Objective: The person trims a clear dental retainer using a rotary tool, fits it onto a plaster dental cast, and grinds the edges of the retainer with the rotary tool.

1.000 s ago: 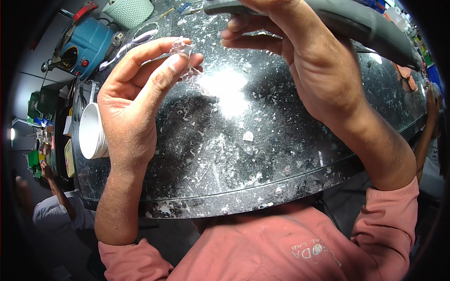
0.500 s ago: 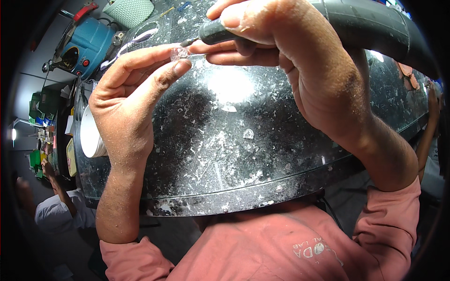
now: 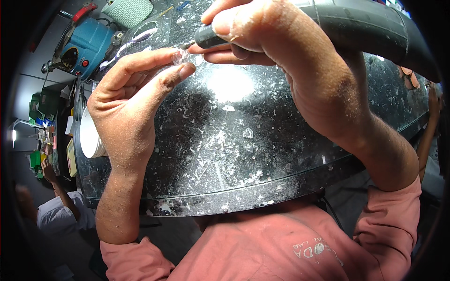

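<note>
My left hand pinches a small clear plastic piece between thumb and fingertips, above the dark worktop. My right hand is wrapped round a black rotary handpiece, its thumb on top near the front end. The handpiece's thin bit points left and meets or nearly meets the upper edge of the clear piece. Some right fingers stretch beneath the tool, with their tips close to the piece. A thick dark ribbed hose runs behind the right hand toward the upper right.
White dust and shavings cover the black worktop. A white tub stands beside my left wrist. Farther back are a blue machine and a pale woven basket. Other people's arms show at the far left and far right.
The right hand and handpiece have shifted slightly left and the tool's angle has changed a little. The clear piece has turned slightly in my left fingers.
</note>
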Motion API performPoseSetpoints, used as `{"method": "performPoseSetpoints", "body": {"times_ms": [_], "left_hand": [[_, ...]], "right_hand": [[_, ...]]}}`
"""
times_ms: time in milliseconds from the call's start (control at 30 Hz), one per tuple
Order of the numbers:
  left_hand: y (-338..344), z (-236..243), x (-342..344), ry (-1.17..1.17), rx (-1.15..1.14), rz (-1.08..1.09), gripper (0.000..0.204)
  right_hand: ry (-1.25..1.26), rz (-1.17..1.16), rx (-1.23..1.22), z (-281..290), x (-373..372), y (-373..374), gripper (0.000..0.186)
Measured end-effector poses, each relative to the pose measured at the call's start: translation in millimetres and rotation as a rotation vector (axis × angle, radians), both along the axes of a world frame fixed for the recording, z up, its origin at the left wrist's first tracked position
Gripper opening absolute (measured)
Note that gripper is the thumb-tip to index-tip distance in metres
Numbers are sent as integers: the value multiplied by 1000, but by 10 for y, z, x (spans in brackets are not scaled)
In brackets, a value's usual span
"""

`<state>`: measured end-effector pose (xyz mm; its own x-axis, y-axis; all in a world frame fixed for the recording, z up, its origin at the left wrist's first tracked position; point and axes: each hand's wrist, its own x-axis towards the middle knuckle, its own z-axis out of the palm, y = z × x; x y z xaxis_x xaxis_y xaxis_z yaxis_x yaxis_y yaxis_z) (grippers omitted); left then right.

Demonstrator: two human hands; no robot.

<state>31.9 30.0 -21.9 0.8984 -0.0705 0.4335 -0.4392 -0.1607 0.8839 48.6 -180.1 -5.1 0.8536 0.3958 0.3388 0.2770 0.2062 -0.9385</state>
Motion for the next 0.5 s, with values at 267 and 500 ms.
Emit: {"method": "performPoseSetpoints", "body": {"times_ms": [267, 500], "left_hand": [[-73, -3, -56, 20, 20, 15, 20], [-98, -10, -78, 14, 42, 12, 20]], "right_hand": [[-56, -15, -37, -33, -29, 15, 22], [-106, -31, -69, -37, -59, -8, 22]]}}
